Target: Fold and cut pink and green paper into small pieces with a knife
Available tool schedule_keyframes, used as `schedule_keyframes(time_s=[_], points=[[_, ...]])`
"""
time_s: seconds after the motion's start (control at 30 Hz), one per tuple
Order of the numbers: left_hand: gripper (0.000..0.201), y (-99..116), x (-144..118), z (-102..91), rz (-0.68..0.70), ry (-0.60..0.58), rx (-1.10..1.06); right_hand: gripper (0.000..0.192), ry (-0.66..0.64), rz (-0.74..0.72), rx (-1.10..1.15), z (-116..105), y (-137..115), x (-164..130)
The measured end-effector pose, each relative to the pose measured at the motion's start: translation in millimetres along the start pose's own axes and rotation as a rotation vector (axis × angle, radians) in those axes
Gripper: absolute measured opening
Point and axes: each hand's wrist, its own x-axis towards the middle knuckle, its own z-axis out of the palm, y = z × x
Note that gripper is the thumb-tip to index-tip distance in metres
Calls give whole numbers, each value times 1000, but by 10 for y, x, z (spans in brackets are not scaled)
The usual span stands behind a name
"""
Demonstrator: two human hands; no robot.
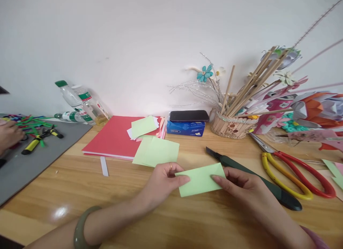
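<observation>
A light green piece of paper (200,180), longer than it is tall, is held up just above the wooden table. My left hand (164,181) pinches its left end, thumb in front and fingers behind. At the right end, my right hand (239,184) grips it the same way. Behind the left hand lie more light green sheets (160,151), overlapping the corner of a red paper stack (115,136). Close to my right hand rests a dark green utility knife (241,166), and beyond it scissors (270,170) with one yellow and one red handle.
A phone (189,115) lies on a blue tissue pack (185,128) near the wall. A basket (227,125) of sticks and craft flowers stands to the right. Plastic bottles (80,102) lean at the left. Another person's hand (10,136) is over a grey mat (53,152) with pliers (33,143).
</observation>
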Motion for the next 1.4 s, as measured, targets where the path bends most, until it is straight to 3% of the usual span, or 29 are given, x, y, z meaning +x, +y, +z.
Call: schedule_keyframes(time_s=[0.13, 0.3, 0.6, 0.83, 1.4], points=[[22, 0, 21, -19, 28, 131, -110, 39, 51, 50, 74, 17, 60, 39], [23, -27, 25, -28, 31, 179, -167, 39, 104, 95, 88, 14, 88, 30], [15, -63, 4, -65, 102, 156, -152, 40, 160, 101, 91, 76, 34, 15], [20, -43, -18, -75, 56, 177, -165, 41, 282, 90, 59, 100, -92, -29], [16, -74, -36, -111, 64, 165, -112, 39, 282, 83, 117, 96, -95, -62]])
